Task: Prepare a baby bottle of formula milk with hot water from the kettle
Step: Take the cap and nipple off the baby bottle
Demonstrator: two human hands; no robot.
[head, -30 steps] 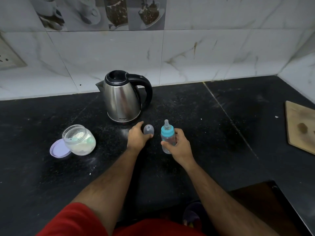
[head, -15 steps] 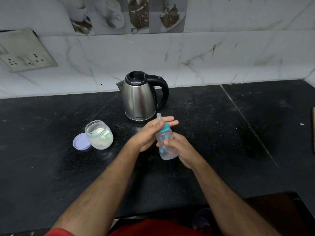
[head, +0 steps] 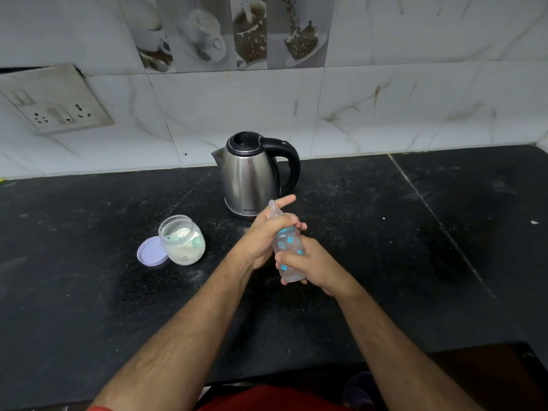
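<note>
A clear baby bottle [head: 289, 256] printed with small teal figures is held above the black surface [head: 89, 292], a little right of the frame's centre and tilted with its top leaning toward the upper left. Its lower body is gripped by the right hand [head: 311, 266], whose fingers are wrapped around it from the right. The bottle's neck is enclosed by the left hand [head: 264, 241], closed around the collar, with the forefinger stretched out toward the upper right. The translucent teat [head: 272, 209] is seen poking out above the left hand's curled fingers. Whether the collar is being turned cannot be told.

Just behind the hands, at the centre of the frame, a stainless-steel kettle [head: 252, 176] is stood on the surface, its black handle to the right, its spout to the left and its lid shut. To the lower left of the kettle, an open glass jar [head: 182, 240] holding white powder is placed, with a pale green scoop [head: 175, 236] lying inside. A lilac lid [head: 151, 251] is laid flat against the jar's left side, touching it.

A marbled tiled wall [head: 385, 114] is seen behind the surface, with a socket plate [head: 56, 105] fixed at the upper left and a row of coffee-cup picture tiles [head: 231, 34] along the top.
</note>
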